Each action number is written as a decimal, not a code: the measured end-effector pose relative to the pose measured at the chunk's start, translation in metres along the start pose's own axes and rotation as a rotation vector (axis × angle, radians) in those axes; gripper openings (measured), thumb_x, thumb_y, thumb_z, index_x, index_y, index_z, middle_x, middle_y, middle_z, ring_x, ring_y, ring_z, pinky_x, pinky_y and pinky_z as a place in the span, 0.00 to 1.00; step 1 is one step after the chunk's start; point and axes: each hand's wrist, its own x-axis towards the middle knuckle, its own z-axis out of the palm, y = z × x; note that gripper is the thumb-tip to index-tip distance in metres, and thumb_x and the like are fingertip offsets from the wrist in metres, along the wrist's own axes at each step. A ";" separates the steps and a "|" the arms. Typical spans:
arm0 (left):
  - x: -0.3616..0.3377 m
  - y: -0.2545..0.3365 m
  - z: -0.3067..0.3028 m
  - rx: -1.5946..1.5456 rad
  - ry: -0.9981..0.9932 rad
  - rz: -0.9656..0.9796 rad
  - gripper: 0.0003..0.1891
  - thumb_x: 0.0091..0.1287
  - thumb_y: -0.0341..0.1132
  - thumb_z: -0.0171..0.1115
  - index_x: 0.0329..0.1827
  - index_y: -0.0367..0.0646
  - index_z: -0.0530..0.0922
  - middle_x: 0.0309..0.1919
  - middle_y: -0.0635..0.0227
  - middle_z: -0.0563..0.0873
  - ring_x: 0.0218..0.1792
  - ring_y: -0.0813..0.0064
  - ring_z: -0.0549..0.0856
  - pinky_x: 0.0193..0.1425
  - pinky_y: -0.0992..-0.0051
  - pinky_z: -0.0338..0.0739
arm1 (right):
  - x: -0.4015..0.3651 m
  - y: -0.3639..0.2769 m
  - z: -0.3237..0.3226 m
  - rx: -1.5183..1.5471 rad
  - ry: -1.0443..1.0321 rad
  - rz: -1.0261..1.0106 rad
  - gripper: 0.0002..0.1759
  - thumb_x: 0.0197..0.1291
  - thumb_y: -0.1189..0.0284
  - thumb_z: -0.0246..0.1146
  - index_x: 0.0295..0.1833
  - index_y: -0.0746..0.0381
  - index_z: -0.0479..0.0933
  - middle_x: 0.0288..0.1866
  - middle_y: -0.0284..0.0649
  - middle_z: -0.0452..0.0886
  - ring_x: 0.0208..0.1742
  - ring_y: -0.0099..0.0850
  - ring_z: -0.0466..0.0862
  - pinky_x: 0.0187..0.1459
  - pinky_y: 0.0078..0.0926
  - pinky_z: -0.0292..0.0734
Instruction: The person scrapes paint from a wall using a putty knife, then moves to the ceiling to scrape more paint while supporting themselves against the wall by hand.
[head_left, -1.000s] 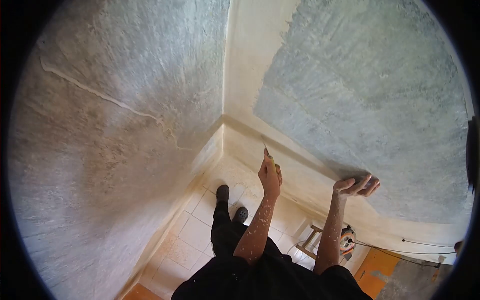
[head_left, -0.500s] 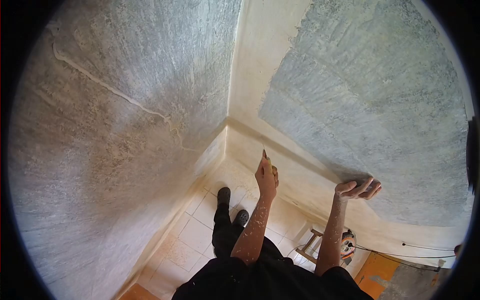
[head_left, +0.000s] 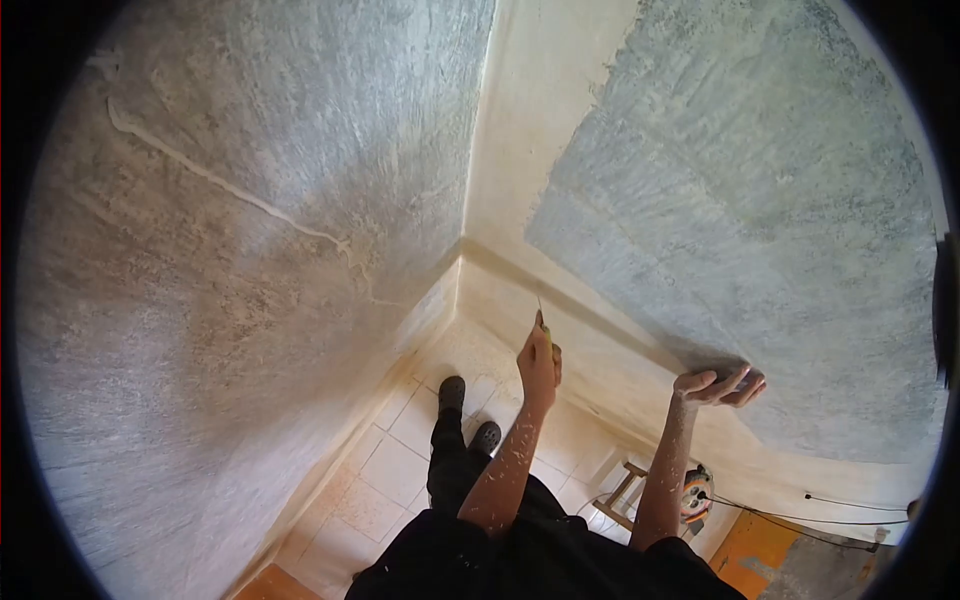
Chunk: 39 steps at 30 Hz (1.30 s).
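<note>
From my end, I saw the left hand [head_left: 540, 372] closed around a slim tool [head_left: 540, 320], its fingers wrapped about the yellowish handle and its thin blade pointing up and away, toward the pale strip of wall beneath the grey patch [head_left: 740, 190]. The tool was held out in front of the body, a little right of the corner where the two walls met. I judged it light, with a stiff handle; the blade looked narrow enough to flex or snap if levered sideways. The handle was the place to grip, well back from the edge, and the dusty-looking skin might have made it slightly slippery.

The right hand [head_left: 718, 387] was raised at the lower edge of the grey patch, fingers partly bent. With the shadow there, I couldn't tell whether it pinched anything or pressed on the plaster. Below it, near the forearm, were a wooden stool [head_left: 624, 495] and a cable reel [head_left: 696, 497] on the tiled floor [head_left: 375, 475].
</note>
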 end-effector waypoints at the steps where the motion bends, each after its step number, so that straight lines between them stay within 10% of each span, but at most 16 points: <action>1: 0.013 0.005 -0.005 0.050 0.100 0.009 0.25 0.76 0.52 0.47 0.69 0.49 0.69 0.17 0.79 0.67 0.12 0.90 0.63 0.11 0.87 0.56 | -0.001 0.001 -0.003 -0.006 -0.003 -0.002 0.29 0.70 0.63 0.40 0.67 0.73 0.64 0.73 0.62 0.55 0.75 0.55 0.52 0.70 0.61 0.51; 14: 0.021 0.022 -0.014 -0.009 0.156 -0.128 0.17 0.74 0.53 0.49 0.40 0.49 0.73 0.20 0.77 0.71 0.13 0.88 0.68 0.10 0.84 0.58 | 0.001 -0.001 -0.001 0.015 0.002 0.014 0.29 0.69 0.62 0.42 0.68 0.72 0.63 0.72 0.62 0.54 0.75 0.55 0.52 0.70 0.61 0.50; 22: 0.028 0.027 -0.016 -0.027 0.065 -0.035 0.21 0.75 0.53 0.47 0.64 0.55 0.73 0.20 0.78 0.70 0.13 0.89 0.65 0.11 0.86 0.58 | -0.001 0.001 -0.004 0.002 -0.014 0.009 0.29 0.69 0.63 0.42 0.68 0.72 0.63 0.72 0.62 0.55 0.75 0.56 0.52 0.70 0.61 0.51; 32: 0.017 0.034 0.002 -0.102 0.192 -0.151 0.17 0.74 0.53 0.49 0.52 0.53 0.76 0.19 0.79 0.68 0.13 0.89 0.65 0.10 0.84 0.57 | -0.001 0.000 0.001 0.006 -0.009 0.031 0.29 0.70 0.62 0.42 0.68 0.71 0.63 0.73 0.62 0.53 0.75 0.56 0.51 0.70 0.61 0.51; 39: 0.024 0.033 -0.003 -0.023 0.101 -0.120 0.26 0.75 0.53 0.48 0.71 0.55 0.67 0.20 0.78 0.69 0.13 0.88 0.64 0.11 0.84 0.57 | -0.001 -0.001 0.002 -0.001 0.003 0.056 0.29 0.69 0.61 0.44 0.68 0.69 0.63 0.73 0.60 0.53 0.75 0.55 0.51 0.70 0.61 0.50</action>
